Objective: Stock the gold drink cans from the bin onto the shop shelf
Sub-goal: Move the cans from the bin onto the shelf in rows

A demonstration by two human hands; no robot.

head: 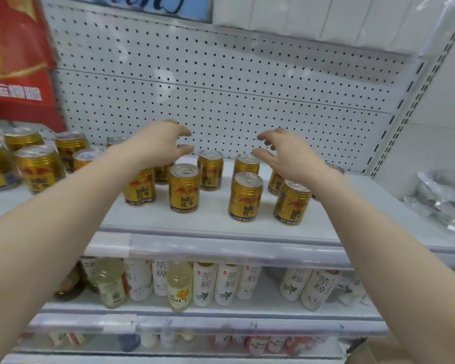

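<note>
left hand [158,143], right hand [286,151] hover (fingers curled) over cans [183,187].

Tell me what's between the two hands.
Head view: open air against the pegboard between left hand and right hand; below the gap, gold cans stand on the shelf.

**Gold, white and red on the shelves**

The cans [184,188] are gold with silver tops and red bull marks over dark lettering. The shelf [221,232] is white, its back panel [221,82] white with rows of small black dots. A red and yellow banner [13,56] hangs at left. The bottles [227,283] below are white with dark characters and green leaves; two are pale yellow.
</note>
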